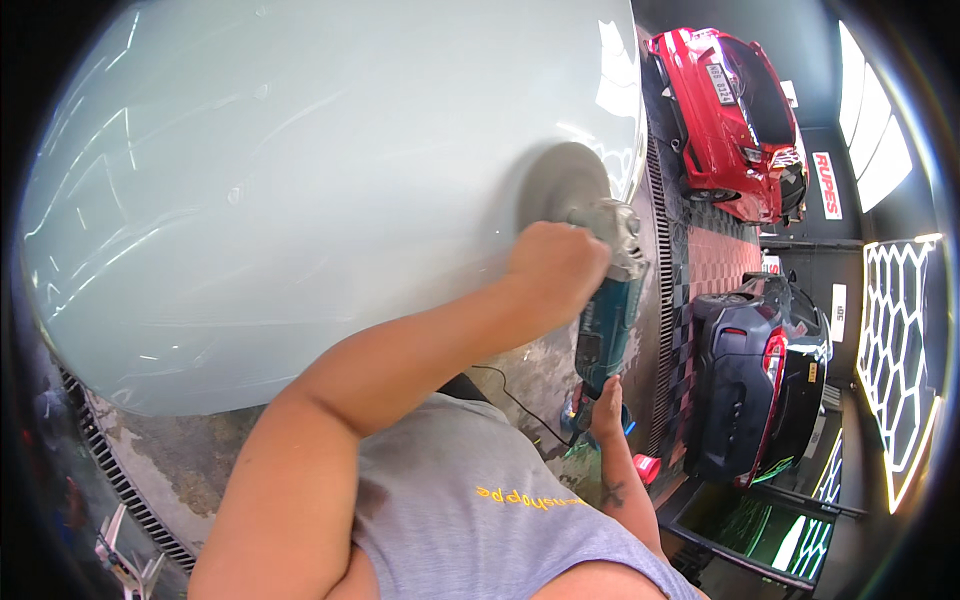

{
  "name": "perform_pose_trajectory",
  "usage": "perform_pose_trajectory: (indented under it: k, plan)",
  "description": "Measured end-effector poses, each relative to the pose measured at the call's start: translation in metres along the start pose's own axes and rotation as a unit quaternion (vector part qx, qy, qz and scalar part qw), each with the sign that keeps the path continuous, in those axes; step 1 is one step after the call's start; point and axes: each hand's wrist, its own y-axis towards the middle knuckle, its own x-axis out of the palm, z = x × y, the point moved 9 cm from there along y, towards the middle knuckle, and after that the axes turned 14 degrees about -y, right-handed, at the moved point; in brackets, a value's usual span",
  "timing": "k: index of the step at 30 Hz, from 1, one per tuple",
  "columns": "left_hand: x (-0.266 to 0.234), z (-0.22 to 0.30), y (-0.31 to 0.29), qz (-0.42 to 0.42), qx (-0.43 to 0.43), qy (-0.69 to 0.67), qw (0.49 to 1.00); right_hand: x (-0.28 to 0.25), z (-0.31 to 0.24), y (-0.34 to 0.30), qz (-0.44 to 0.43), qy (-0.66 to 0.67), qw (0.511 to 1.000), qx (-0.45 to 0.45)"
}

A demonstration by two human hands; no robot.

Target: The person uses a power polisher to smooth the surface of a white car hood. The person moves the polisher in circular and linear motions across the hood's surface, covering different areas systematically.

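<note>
A rotary polisher [606, 325] with a teal body and a grey metal head lies against a pale, glossy car panel [300, 180]. Its round grey pad [560, 183] rests on the panel near the right-hand edge and looks smeared, as if spinning. My left hand [560, 265] is closed in a fist beside the metal head; the part it grips is mostly hidden. At the back end of the body, my right hand [607, 408] is closed around the tool, its fingers partly out of sight. Faint streaks and small spots show on the panel.
A black cord [520, 405] runs over the wet-looking floor near my body. Beyond a floor grate [660, 250] stand a red car [720, 110] and a dark car [735, 390]. A red container [647, 468] sits near my right forearm. Hexagonal lights [900, 350] glow at the right.
</note>
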Motion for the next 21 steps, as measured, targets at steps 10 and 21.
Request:
perform_pose_trajectory:
  k: [10,21]
  plan:
    - [0.018,0.012,0.067,0.170,0.085,0.024,0.981,-0.054,0.015,0.054,-0.006,0.131,0.983,0.131]
    - [-0.033,-0.008,-0.055,0.131,-0.035,0.087,0.987,0.038,-0.025,-0.010,-0.086,-0.010,0.996,-0.025]
